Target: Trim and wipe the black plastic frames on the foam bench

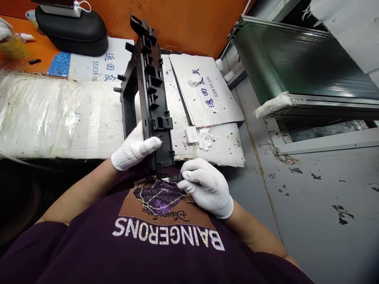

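A long black plastic frame (152, 90) with clips and slots along its side stands tilted over the near edge of the table. My left hand (137, 146), in a white knit glove, is wrapped around its lower part with the thumb across the front. In a white glove as well, my right hand (207, 185) is closed at the frame's near end. Between its thumb and fingers is a small black piece (175, 178) with a pale strip beside it, touching or very close to the frame's bottom corner. Its exact kind is too small to make out.
White boards (207, 94) with blue writing lie on the table. Near them are a white block (191, 135) and a crumpled white scrap (205, 138). A black case (74, 35) sits at back left. A green conveyor belt (296, 59) stands at right. Another person's gloved hand (5, 29) shows at far left.
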Available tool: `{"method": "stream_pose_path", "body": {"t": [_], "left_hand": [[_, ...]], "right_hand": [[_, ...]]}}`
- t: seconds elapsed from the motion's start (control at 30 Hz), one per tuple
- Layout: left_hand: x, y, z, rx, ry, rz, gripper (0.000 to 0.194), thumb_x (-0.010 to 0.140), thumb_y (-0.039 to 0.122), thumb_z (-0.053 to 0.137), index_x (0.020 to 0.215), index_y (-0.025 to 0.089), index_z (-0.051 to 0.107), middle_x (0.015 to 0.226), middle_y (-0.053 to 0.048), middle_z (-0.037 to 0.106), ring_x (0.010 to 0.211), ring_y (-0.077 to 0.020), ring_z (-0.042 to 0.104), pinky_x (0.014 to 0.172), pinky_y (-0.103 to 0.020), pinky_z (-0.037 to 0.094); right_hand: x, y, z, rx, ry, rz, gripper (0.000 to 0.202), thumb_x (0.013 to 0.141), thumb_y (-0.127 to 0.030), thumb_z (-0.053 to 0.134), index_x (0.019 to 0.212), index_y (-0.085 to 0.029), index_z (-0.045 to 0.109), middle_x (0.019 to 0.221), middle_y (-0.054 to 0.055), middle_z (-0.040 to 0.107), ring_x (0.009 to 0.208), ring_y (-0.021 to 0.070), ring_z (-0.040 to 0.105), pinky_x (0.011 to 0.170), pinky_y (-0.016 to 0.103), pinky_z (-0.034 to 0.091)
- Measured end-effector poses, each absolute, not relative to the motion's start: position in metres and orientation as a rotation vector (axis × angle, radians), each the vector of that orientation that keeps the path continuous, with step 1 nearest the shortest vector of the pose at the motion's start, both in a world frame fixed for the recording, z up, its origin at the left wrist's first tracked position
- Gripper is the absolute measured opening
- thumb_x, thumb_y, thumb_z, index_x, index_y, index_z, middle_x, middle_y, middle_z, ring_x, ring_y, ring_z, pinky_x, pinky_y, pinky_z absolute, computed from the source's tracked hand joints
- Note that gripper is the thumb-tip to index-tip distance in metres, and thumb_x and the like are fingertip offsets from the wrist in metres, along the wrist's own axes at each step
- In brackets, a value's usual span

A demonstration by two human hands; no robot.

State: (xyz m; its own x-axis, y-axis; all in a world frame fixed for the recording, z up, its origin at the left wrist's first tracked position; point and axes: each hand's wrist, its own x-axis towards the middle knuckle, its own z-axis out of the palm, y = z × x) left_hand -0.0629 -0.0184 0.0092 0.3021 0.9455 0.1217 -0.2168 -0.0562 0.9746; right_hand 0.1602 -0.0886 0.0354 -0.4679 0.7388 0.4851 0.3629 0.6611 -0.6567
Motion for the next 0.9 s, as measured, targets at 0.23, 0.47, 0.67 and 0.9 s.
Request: {"method": "stream_pose_path", "body": {"t": [0.23, 0.47, 0.67, 0.9], "left_hand": [[-0.063, -0.016, 0.005, 1.298, 0.749, 1.138, 0.070, 0.078, 0.072, 0.069, 0.129, 0.027, 0.055, 0.131, -0.005, 0.065, 0.125, -0.0349, 0.054, 0.114, -0.054, 0.044], [-0.060, -0.018, 0.008, 1.253, 0.788, 1.205, 0.075, 0.077, 0.070, 0.071, 0.132, 0.022, 0.055, 0.132, -0.013, 0.064, 0.128, -0.0336, 0.058, 0.112, -0.050, 0.047], [-0.057, -0.020, 0.010, 1.323, 0.846, 1.248, 0.075, 0.082, 0.073, 0.064, 0.135, 0.021, 0.054, 0.139, -0.014, 0.061, 0.133, -0.0319, 0.055, 0.115, -0.046, 0.044], [-0.055, -0.021, 0.011, 1.315, 0.896, 1.234, 0.080, 0.077, 0.079, 0.062, 0.134, 0.025, 0.053, 0.143, -0.013, 0.058, 0.136, -0.0324, 0.053, 0.114, -0.046, 0.047]], "right_hand": [[0.157, -0.093, 0.039, -0.930, -2.062, 0.628, 0.019, 0.094, -0.023, 0.067, 0.083, -0.024, 0.052, 0.084, 0.002, 0.064, 0.070, 0.0146, 0.060, 0.066, 0.029, 0.052], [0.152, -0.100, 0.043, -1.000, -2.010, 0.571, 0.020, 0.093, -0.019, 0.068, 0.082, -0.024, 0.053, 0.082, 0.002, 0.062, 0.071, 0.0144, 0.059, 0.066, 0.028, 0.051], [0.151, -0.102, 0.043, -0.985, -1.944, 0.603, 0.020, 0.092, -0.018, 0.069, 0.082, -0.024, 0.053, 0.081, 0.001, 0.062, 0.070, 0.0140, 0.059, 0.066, 0.027, 0.052], [0.150, -0.104, 0.046, -1.026, -1.987, 0.536, 0.020, 0.094, -0.022, 0.067, 0.080, -0.024, 0.053, 0.082, 0.002, 0.062, 0.071, 0.0143, 0.058, 0.066, 0.028, 0.052]]}}
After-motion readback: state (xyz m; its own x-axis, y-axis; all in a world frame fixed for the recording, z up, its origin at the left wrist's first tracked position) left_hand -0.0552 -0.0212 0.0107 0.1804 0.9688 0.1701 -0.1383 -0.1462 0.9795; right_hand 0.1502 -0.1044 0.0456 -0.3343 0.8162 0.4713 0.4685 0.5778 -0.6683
